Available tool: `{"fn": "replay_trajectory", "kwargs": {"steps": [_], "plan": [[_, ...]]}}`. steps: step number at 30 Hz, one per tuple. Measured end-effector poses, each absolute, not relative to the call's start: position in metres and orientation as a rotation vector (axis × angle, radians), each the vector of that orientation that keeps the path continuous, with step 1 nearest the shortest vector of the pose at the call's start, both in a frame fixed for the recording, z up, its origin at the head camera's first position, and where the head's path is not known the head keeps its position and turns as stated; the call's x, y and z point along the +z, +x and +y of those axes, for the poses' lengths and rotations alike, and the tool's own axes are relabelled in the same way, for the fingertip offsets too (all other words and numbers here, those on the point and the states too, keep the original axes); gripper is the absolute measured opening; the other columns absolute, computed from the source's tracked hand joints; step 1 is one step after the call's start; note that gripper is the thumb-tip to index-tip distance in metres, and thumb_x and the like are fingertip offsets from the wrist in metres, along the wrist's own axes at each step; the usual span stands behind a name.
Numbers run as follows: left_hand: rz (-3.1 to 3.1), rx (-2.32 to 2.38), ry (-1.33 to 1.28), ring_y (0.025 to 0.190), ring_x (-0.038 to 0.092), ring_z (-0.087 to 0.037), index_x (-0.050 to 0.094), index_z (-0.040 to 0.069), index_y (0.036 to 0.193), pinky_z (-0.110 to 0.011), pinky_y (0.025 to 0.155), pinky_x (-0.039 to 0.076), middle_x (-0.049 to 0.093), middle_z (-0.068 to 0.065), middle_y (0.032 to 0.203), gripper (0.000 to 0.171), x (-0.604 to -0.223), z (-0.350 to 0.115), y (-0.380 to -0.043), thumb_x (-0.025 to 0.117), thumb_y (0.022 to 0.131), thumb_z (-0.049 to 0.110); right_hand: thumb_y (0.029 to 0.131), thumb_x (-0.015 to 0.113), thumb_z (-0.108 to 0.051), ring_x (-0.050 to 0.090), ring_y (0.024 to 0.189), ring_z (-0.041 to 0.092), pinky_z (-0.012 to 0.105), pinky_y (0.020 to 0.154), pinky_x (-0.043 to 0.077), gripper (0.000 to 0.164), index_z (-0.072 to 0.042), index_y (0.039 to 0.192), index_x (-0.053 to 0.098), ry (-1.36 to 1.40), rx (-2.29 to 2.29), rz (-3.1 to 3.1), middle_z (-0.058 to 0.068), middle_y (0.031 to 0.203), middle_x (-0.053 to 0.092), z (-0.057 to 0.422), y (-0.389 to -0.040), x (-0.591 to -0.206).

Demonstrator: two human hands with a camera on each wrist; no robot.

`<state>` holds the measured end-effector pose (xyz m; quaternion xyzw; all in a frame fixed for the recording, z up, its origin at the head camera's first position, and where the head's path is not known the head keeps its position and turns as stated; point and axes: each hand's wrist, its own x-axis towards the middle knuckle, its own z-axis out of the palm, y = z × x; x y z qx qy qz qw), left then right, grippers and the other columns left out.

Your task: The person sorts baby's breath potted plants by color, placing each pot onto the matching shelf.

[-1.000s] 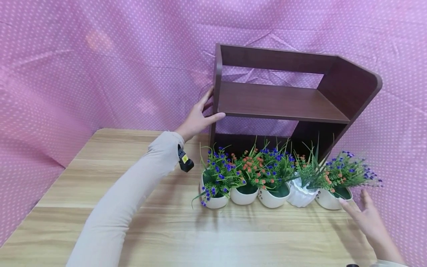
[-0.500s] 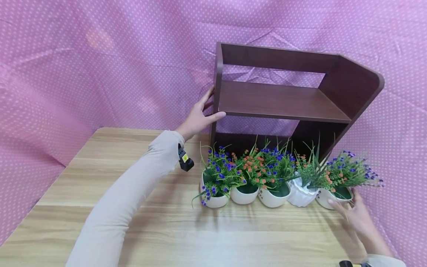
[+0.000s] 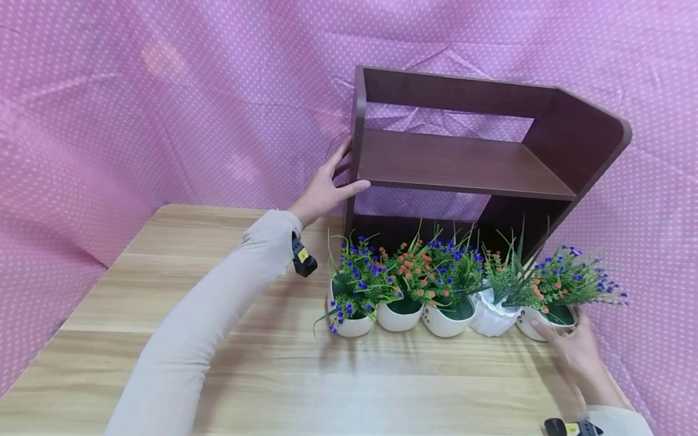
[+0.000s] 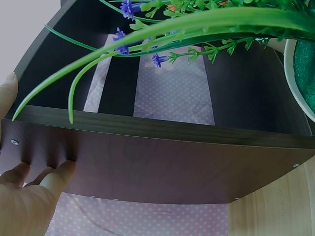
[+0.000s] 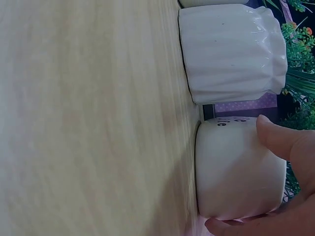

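My left hand [image 3: 324, 189] holds the side panel of a dark brown two-tier wooden shelf [image 3: 436, 158], thumb at the front edge and fingers against the outer face. The left wrist view shows those fingertips [image 4: 64, 172] on the panel. My right hand [image 3: 579, 350] grips the rightmost white flowerpot [image 3: 531, 327], which holds blue and orange artificial flowers. In the right wrist view the thumb lies on one side of this pot [image 5: 238, 172] and fingers curl round the other; it stands on the table. Beside it is a ruffled white pot [image 5: 231, 54].
More white pots [image 3: 400, 319] of artificial flowers stand in a row before the shelf, leaves reaching over its lower tier. The shelf stands at the back of the light wood table [image 3: 245, 369]. Pink dotted cloth [image 3: 218, 109] hangs behind and at the sides.
My right hand has moved left from beside the rightmost flowerpot and taken hold of it. The left hand stays on the shelf. The pots stand as before.
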<state>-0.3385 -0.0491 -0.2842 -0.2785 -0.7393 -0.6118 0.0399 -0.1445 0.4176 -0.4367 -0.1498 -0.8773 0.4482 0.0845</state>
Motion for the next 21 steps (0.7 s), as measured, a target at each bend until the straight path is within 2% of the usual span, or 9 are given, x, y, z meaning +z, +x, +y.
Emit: {"fn": "replay_trajectory", "kwargs": {"steps": [5, 8, 11, 12, 14, 15, 17, 18, 21], "plan": [[-2.275, -1.877, -0.841, 0.140, 0.032, -0.018, 0.016, 0.038, 0.153, -0.033, 0.104, 0.043, 0.023, 0.007, 0.158, 0.086, -0.2844, -0.0490, -0.3384, 0.071, 0.088, 0.023, 0.092, 0.065, -0.031, 0.028, 0.128, 0.053, 0.062, 0.108, 0.023, 0.097, 0.004, 0.150, -0.003, -0.483, 1.328, -2.608, 0.041, 0.145, 0.023, 0.4180, -0.1463, -0.4387], [-2.274, -1.884, -0.837, 0.140, 0.032, -0.018, 0.016, 0.038, 0.153, -0.033, 0.104, 0.043, 0.023, 0.007, 0.158, 0.087, -0.2844, -0.0490, -0.3376, 0.071, 0.088, 0.023, 0.091, 0.066, -0.030, 0.036, 0.125, 0.046, 0.035, 0.104, 0.038, 0.094, 0.004, 0.151, 0.002, -0.497, 1.286, -2.612, 0.038, 0.144, 0.028, 0.4174, -0.1464, -0.4388], [-2.270, -1.887, -0.839, 0.140, 0.032, -0.017, 0.016, 0.037, 0.153, -0.034, 0.104, 0.043, 0.023, 0.007, 0.158, 0.086, -0.2844, -0.0487, -0.3371, 0.071, 0.088, 0.022, 0.089, 0.069, -0.031, 0.049, 0.108, 0.021, 0.009, 0.080, 0.038, 0.094, 0.004, 0.151, 0.008, -0.517, 1.229, -2.606, 0.035, 0.141, 0.035, 0.4167, -0.1458, -0.4392], [-2.271, -1.886, -0.838, 0.140, 0.033, -0.017, 0.016, 0.037, 0.153, -0.034, 0.105, 0.043, 0.023, 0.007, 0.158, 0.086, -0.2845, -0.0485, -0.3370, 0.071, 0.088, 0.022, 0.088, 0.070, -0.031, 0.050, 0.102, 0.012, 0.005, 0.073, 0.036, 0.093, 0.004, 0.151, 0.011, -0.529, 1.226, -2.597, 0.034, 0.140, 0.037, 0.4166, -0.1458, -0.4395], [-2.269, -1.886, -0.837, 0.140, 0.033, -0.017, 0.017, 0.036, 0.153, -0.037, 0.106, 0.042, 0.024, 0.007, 0.158, 0.086, -0.2848, -0.0481, -0.3372, 0.071, 0.088, 0.022, 0.086, 0.072, -0.031, 0.046, 0.095, 0.002, 0.003, 0.071, 0.036, 0.092, 0.002, 0.151, 0.015, -0.561, 1.225, -2.581, 0.031, 0.139, 0.039, 0.4165, -0.1451, -0.4391], [-2.269, -1.885, -0.836, 0.140, 0.033, -0.017, 0.017, 0.036, 0.153, -0.037, 0.106, 0.041, 0.024, 0.007, 0.158, 0.086, -0.2848, -0.0479, -0.3374, 0.071, 0.088, 0.022, 0.086, 0.072, -0.032, 0.047, 0.097, 0.003, 0.004, 0.073, 0.037, 0.093, 0.001, 0.151, 0.015, -0.583, 1.228, -2.581, 0.030, 0.141, 0.039, 0.4167, -0.1445, -0.4383], [-2.269, -1.886, -0.833, 0.140, 0.033, -0.018, 0.017, 0.035, 0.153, -0.038, 0.106, 0.041, 0.024, 0.007, 0.158, 0.086, -0.2850, -0.0476, -0.3381, 0.072, 0.088, 0.022, 0.087, 0.072, -0.032, 0.051, 0.110, 0.017, 0.008, 0.085, 0.041, 0.094, 0.000, 0.152, 0.012, -0.618, 1.254, -2.578, 0.031, 0.145, 0.035, 0.4175, -0.1434, -0.4362], [-2.266, -1.888, -0.834, 0.140, 0.033, -0.018, 0.017, 0.034, 0.153, -0.038, 0.107, 0.041, 0.024, 0.006, 0.158, 0.086, -0.2849, -0.0476, -0.3386, 0.072, 0.087, 0.021, 0.087, 0.071, -0.032, 0.049, 0.118, 0.027, 0.011, 0.091, 0.041, 0.095, -0.001, 0.153, 0.010, -0.633, 1.273, -2.575, 0.031, 0.146, 0.032, 0.4182, -0.1428, -0.4348], [-2.256, -1.907, -0.841, 0.141, 0.032, -0.020, 0.017, 0.031, 0.154, -0.037, 0.107, 0.040, 0.022, 0.006, 0.158, 0.087, -0.2839, -0.0479, -0.3387, 0.071, 0.087, 0.018, 0.088, 0.070, -0.032, 0.034, 0.130, 0.048, 0.007, 0.092, 0.038, 0.098, 0.002, 0.152, 0.004, -0.637, 1.273, -2.585, 0.035, 0.148, 0.026, 0.4207, -0.1409, -0.4299]]}}
